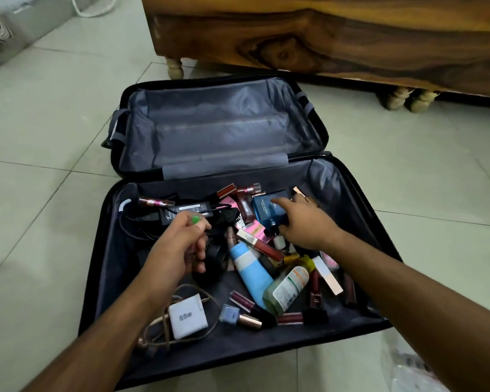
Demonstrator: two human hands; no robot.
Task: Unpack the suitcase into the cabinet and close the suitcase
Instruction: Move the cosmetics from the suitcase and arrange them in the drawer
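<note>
Two hands reach into an open suitcase (119, 250) full of small things on a tiled floor (422, 165).

The suitcase lies flat and open; its far half holds nothing visible, its near half holds the clutter. The right hand (303, 222) lies on a blue bottle (269, 207) near the far right corner of the near half, forefinger stretched over it and thumb at its lower end, so it seems to be grasping it. The left hand (178, 244) hovers left of centre, fingers loosely curled, thumb and forefinger pinching a thin black cable (218, 206). A white charger (186, 318) sits by the near edge, a pale blue tube (252, 270) mid-case. A wooden cabinet (337, 38) stands beyond the far edge.
</note>
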